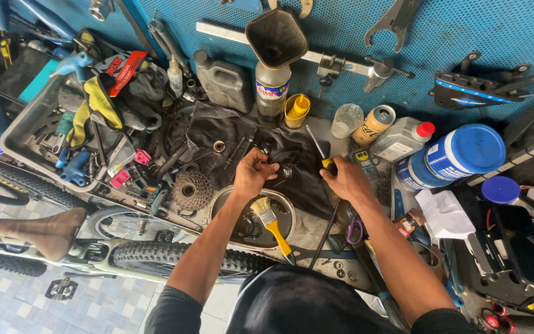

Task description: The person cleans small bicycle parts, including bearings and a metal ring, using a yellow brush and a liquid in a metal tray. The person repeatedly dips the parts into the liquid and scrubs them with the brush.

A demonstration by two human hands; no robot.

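My left hand (252, 173) pinches a small black metal part (284, 162) over a dark greasy cloth (230, 133) on the workbench. My right hand (345, 179) grips a screwdriver with a yellow-and-black handle (327, 162), its shaft angled up toward the back wall and its tip away from the part. Below the hands sits a round metal pan (224, 199) with a yellow-handled paintbrush (271, 226) lying across it.
A bicycle cassette (192, 190) lies left of the pan. A grey tray of tools (16, 133) stands at the left. Bottles, a yellow cup (296, 110), a can (373, 124) and a blue tub (458, 154) line the blue pegboard. A bicycle saddle (38, 232) and tyre (156, 255) sit below.
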